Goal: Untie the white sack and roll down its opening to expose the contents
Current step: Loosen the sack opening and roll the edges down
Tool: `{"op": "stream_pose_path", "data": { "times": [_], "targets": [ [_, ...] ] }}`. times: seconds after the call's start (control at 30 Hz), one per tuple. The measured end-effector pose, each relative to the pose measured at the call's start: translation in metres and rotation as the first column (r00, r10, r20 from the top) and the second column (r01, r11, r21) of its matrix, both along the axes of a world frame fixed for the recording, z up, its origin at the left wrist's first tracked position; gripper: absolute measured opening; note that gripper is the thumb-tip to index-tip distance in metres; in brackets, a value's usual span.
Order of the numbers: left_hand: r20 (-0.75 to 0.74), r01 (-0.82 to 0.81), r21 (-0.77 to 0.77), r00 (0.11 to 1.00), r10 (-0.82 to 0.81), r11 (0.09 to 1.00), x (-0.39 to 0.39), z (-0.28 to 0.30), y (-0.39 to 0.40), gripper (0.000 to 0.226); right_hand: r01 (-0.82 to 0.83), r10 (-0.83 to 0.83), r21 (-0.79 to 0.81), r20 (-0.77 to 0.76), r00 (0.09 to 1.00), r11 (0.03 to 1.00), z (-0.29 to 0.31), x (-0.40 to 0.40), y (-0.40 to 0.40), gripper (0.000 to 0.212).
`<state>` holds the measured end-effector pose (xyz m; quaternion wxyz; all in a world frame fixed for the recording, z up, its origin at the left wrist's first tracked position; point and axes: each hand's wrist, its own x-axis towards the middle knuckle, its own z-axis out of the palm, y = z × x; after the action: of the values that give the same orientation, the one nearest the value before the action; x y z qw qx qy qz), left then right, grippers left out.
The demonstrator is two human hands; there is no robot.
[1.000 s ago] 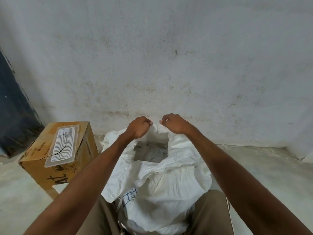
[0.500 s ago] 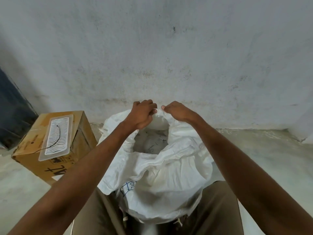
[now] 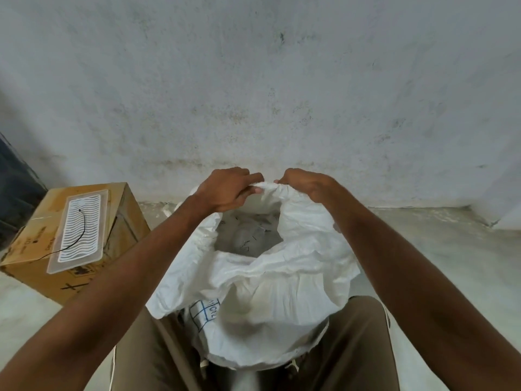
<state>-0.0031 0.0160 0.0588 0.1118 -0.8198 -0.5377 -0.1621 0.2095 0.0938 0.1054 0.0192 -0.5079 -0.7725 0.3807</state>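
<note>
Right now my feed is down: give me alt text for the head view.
Both hands, left hand and right hand, pinch the far rim of an already open white sack held between the person's knees, with greyish contents visible inside. A cardboard box with a clear ridged tray on top sits on the left, against a stained wall.

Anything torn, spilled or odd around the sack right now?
Nothing stands out. The white sack sits upright and open between the knees, both hands gripping its far rim, no spill visible. The cardboard box beside it looks intact.
</note>
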Motion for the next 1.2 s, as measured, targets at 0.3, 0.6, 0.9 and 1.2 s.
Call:
{"op": "stream_pose_path", "data": {
  "times": [0.3,0.6,0.9,1.2],
  "targets": [
    [0.312,-0.017,-0.308,0.943,0.118,0.951,-0.014,0.007,0.017,0.037,-0.35,0.206,0.831,0.287,0.935,0.433,-0.024,0.005,-0.029,0.035],
    [0.244,-0.013,-0.122,0.969,0.043,0.992,-0.008,0.008,0.016,0.019,-0.019,-0.017,0.625,0.051,0.999,0.781,-0.03,-0.001,-0.024,0.015],
    [0.234,-0.029,-0.208,0.969,0.079,0.978,0.038,-0.007,0.001,0.026,0.303,-0.347,-0.181,-0.311,0.885,0.935,-0.024,0.011,-0.011,0.027],
    [0.25,-0.23,-0.413,0.902,0.353,0.881,0.024,-0.001,0.031,0.038,0.094,-0.12,0.304,0.068,0.99,0.948,-0.065,0.05,-0.028,0.05]
  ]
}}
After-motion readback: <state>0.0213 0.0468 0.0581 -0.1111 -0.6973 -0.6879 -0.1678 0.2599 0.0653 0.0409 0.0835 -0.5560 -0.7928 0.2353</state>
